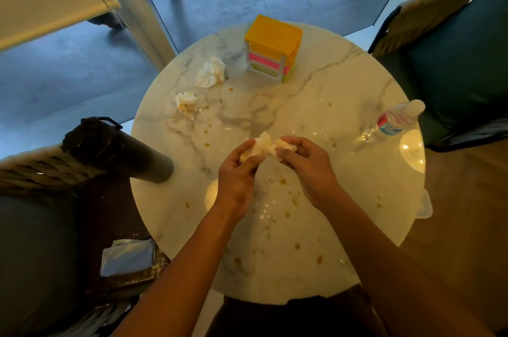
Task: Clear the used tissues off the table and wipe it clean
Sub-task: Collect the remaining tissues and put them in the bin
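Three tissues, two bottles, one napkin holder.

A round white marble table is carrying two crumpled stained tissues, a yellow napkin box, a clear plastic water bottle, a dark grey cylindrical flask and brown spots.

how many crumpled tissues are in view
3: one far left by the yellow box, one just nearer, one held in both hands. None seem hidden.

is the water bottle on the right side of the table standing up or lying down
Lying down. The water bottle rests on its side near the marble table edge, its white cap end pointing out past the rim.
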`<action>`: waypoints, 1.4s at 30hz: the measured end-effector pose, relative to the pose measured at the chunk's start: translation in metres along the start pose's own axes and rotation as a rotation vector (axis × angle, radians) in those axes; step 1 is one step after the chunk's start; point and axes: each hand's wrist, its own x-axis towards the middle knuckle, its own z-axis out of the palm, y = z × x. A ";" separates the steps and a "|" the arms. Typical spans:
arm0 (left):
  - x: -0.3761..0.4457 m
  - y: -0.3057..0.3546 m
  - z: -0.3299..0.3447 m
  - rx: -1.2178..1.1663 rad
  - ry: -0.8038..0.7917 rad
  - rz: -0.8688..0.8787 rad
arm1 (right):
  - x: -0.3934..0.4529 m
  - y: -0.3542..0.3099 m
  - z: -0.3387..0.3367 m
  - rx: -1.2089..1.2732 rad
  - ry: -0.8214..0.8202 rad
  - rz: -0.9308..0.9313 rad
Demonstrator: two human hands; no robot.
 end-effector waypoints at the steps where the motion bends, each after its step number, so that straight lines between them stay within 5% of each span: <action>1: -0.005 -0.006 -0.001 0.055 -0.021 0.004 | -0.006 0.000 -0.006 -0.013 0.017 -0.005; 19: -0.084 -0.116 0.122 0.596 -0.215 0.121 | -0.093 0.001 -0.196 -0.118 0.188 -0.088; 30: -0.145 -0.230 0.222 0.598 -0.296 0.069 | -0.135 -0.005 -0.372 -0.073 0.208 0.142; 35: -0.153 -0.252 0.263 0.615 -0.303 0.041 | -0.133 -0.002 -0.428 -0.135 0.247 0.032; 42: -0.110 -0.285 0.306 0.673 -0.356 -0.010 | -0.093 0.013 -0.474 -0.151 0.385 0.101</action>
